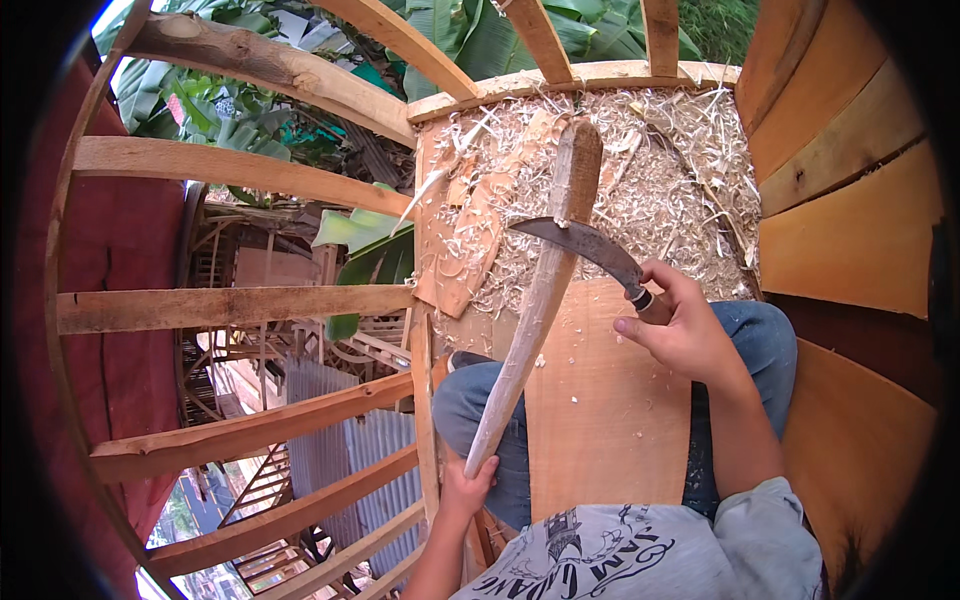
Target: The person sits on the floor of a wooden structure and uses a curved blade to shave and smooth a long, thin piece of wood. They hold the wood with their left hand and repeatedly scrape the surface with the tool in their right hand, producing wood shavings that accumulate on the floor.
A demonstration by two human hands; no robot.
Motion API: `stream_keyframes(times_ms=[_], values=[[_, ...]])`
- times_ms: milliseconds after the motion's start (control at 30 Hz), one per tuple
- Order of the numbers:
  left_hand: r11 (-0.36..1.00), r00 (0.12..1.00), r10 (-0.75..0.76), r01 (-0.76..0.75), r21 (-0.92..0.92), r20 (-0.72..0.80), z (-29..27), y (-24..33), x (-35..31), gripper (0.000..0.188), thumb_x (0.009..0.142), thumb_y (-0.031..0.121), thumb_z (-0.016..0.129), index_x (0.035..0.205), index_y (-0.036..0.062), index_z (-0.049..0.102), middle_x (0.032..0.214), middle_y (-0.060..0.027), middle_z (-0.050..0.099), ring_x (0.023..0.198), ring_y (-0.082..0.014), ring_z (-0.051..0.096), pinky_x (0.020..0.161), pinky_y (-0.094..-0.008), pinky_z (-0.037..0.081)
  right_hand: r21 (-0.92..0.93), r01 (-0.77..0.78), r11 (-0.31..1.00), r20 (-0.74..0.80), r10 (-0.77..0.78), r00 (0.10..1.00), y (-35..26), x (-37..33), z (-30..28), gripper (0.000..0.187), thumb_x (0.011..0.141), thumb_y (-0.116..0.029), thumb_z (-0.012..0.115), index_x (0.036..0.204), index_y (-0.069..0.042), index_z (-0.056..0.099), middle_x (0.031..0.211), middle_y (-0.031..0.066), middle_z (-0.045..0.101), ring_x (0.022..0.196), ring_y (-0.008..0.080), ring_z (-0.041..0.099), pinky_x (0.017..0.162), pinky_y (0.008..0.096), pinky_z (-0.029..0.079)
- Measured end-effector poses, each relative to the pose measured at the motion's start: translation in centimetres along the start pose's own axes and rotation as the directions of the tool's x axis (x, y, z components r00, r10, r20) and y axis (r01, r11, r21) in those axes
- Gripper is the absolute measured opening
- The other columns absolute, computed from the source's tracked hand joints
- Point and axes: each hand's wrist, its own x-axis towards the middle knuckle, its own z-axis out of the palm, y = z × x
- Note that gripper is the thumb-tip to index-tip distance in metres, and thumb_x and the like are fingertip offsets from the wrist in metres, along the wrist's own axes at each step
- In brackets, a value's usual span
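My left hand (467, 487) is closed round the near end of a long wooden pole (528, 350), which slants away from me up to the right. Its near length looks pale and shaved, while brown bark covers the far end. In my right hand (682, 325) is a sickle (590, 247), held by its short dark handle. The curved blade lies across the pole near the lower edge of the bark, with its tip out past the left side. Across my lap rests a flat wooden board (608, 400), below the pole, with a few small chips on it.
Curled wood shavings (660, 190) cover the floor ahead, with a thin plank (478, 240) among them. A slatted wooden railing (240, 308) runs along my left and front. Wooden wall boards (850, 240) stand close on my right. Beyond the railing are banana leaves (460, 45) and corrugated sheets (350, 440).
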Motion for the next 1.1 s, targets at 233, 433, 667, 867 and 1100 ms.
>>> stream_keyframes(times_ms=[233, 433, 667, 867, 1100], values=[[1.0, 1.0, 0.011, -0.011, -0.019, 0.023, -0.1, -0.1, 0.1, 0.04, 0.084, 0.032, 0.066, 0.063, -0.0018, 0.064, 0.054, -0.0069, 0.06, 0.052, -0.0146, 0.06, 0.051, -0.0288, 0.045, -0.097, -0.086, 0.992, 0.063, 0.093, 0.994, -0.3, -1.0, 1.3, 0.012, 0.083, -0.005, 0.063, 0.09, -0.002, 0.054, 0.064, -0.0021, 0.054, 0.057, 0.0042, 0.045, 0.052, 0.0228, 0.037], [1.0, 0.999, 0.022, -0.022, -0.019, 0.026, -0.2, 0.3, 0.0, 0.04, 0.083, 0.031, 0.066, 0.062, -0.0021, 0.063, 0.053, -0.0066, 0.059, 0.052, -0.0144, 0.059, 0.051, -0.0291, 0.045, -0.413, 0.177, 0.893, -0.151, -0.259, 0.954, 1.2, -1.4, 2.1, 0.01, 0.083, -0.003, 0.061, 0.091, -0.001, 0.056, 0.06, 0.0052, 0.053, 0.055, 0.0103, 0.051, 0.053, 0.0266, 0.04], [0.999, 0.999, 0.031, -0.031, -0.017, 0.033, -0.2, 0.4, 0.2, 0.04, 0.083, 0.031, 0.066, 0.061, -0.0024, 0.063, 0.053, -0.0069, 0.059, 0.052, -0.0148, 0.059, 0.05, -0.0297, 0.044, -0.273, 0.022, 0.962, 0.168, 0.025, 0.985, -0.1, -1.7, 2.0, 0.014, 0.082, -0.009, 0.064, 0.093, -0.002, 0.058, 0.069, 0.0167, 0.061, 0.062, 0.0225, 0.061, 0.059, 0.0328, 0.045], [1.0, 1.0, -0.001, 0.001, -0.001, 0.023, -0.2, 0.1, 0.0, 0.04, 0.082, 0.031, 0.067, 0.061, -0.0027, 0.063, 0.053, -0.0074, 0.059, 0.052, -0.0151, 0.059, 0.051, -0.0301, 0.045, -0.031, 0.012, 0.999, -0.12, -0.016, 0.993, 0.0, -0.8, 0.9, 0.01, 0.083, -0.01, 0.065, 0.085, -0.003, 0.058, 0.07, -0.0015, 0.054, 0.064, 0.0046, 0.048, 0.056, 0.0232, 0.038], [1.0, 0.999, 0.012, -0.011, -0.024, 0.041, -0.3, 0.3, 0.2, 0.04, 0.082, 0.031, 0.067, 0.063, -0.0033, 0.064, 0.054, -0.0078, 0.061, 0.053, -0.0156, 0.06, 0.051, -0.0299, 0.045, -0.375, 0.066, 0.924, 0.505, 0.144, 0.851, 0.4, -1.7, 1.8, 0.014, 0.084, -0.012, 0.063, 0.092, -0.002, 0.057, 0.07, 0.0059, 0.057, 0.066, 0.0126, 0.054, 0.063, 0.0302, 0.044]])
